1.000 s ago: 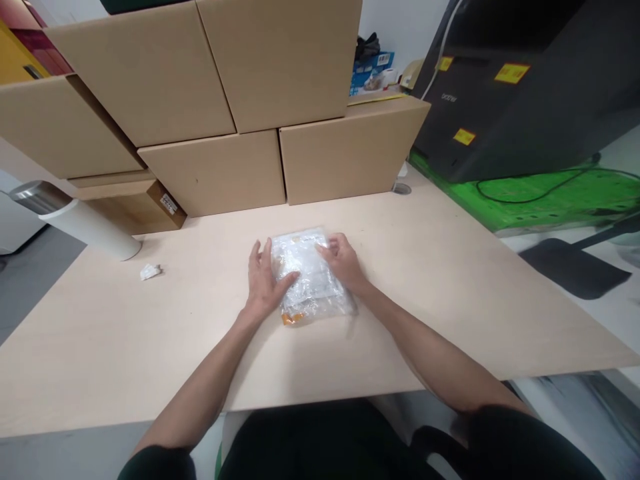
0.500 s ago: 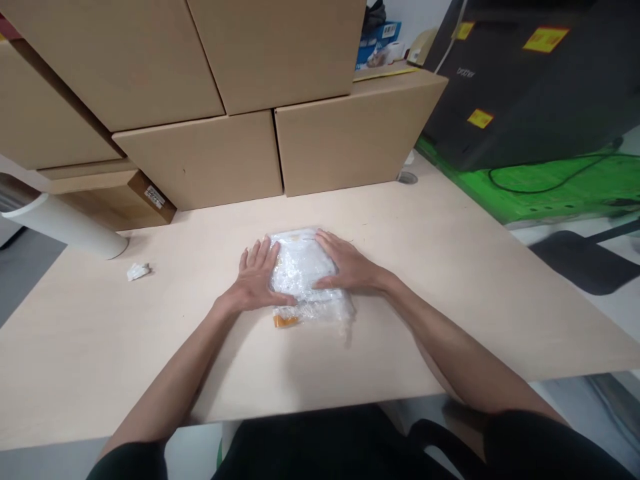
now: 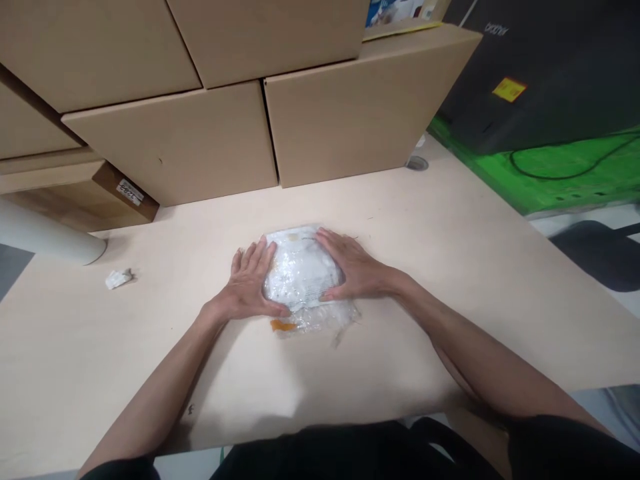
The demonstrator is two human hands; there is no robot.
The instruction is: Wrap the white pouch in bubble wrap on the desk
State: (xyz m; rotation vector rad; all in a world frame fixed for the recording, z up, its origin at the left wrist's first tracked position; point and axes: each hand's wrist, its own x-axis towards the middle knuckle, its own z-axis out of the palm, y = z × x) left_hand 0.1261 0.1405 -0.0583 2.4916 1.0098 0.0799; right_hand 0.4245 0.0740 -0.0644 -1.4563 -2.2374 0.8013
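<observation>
Watching remotely, I see the right hand (image 3: 357,268), curled a second ago, now splayed wide like the left hand (image 3: 244,288); both flank the plastic-wrapped package (image 3: 300,267) on the tabletop (image 3: 120,347), apparently steadying it, pressure unclear.

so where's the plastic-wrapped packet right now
In the head view, the plastic-wrapped packet lies on the table just below the picture's centre, its left side against the left hand and its right under the right hand.
</observation>
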